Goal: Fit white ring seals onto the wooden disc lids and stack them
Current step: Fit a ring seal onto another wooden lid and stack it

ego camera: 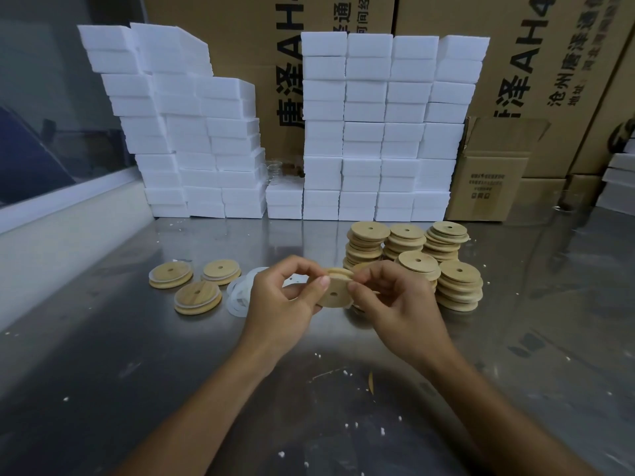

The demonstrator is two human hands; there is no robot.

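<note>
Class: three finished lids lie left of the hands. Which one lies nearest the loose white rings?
The front lid, closest to the camera; the loose white rings lie just to its right.

White rings (240, 297) partly behind hands (285, 297)

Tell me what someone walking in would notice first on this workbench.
Probably the two hands, the left hand and right hand, pinching one wooden lid between them over the middle of the metal table. Next, the wall of white foam blocks stacked along the back, in front of big cardboard boxes. Then the stacks of lids just behind the right hand.
</note>
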